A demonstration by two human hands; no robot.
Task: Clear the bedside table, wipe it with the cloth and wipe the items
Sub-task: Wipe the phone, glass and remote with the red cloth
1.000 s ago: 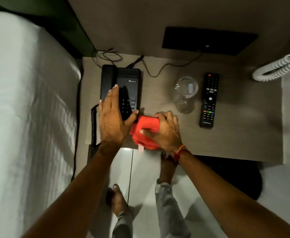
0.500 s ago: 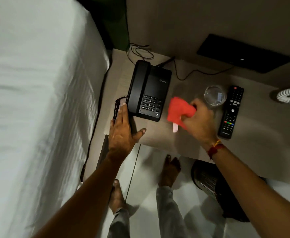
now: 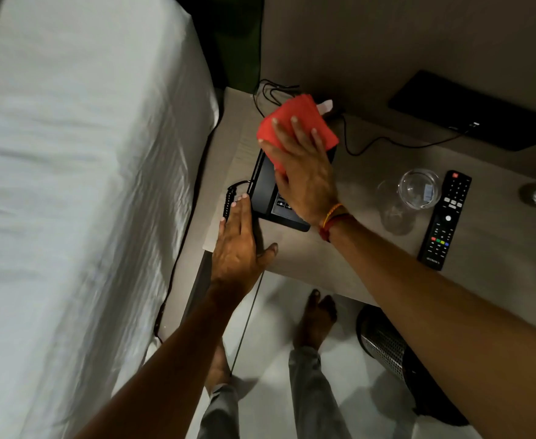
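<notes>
A white bed (image 3: pixel 79 185) lies left of the black telephone (image 3: pixel 265 188). The left hand (image 3: pixel 236 245), its grip spread flat, rests on the counter (image 3: pixel 339 258) against the telephone's left edge. The right hand (image 3: pixel 304 172), fingers splayed, presses the red cloth (image 3: pixel 295 128) onto the telephone's far end. Right of the telephone stand a glass (image 3: pixel 412 194) and a remote (image 3: pixel 445 220).

A white-sheeted bed (image 3: pixel 79 201) fills the nine o'clock side; beige wall (image 3: pixel 403 42) at twelve o'clock – dim light. Pale tiled floor (image 3: pixel 276 343) at six, a mesh wastebasket (image 3: pixel 387 343) toward five.
</notes>
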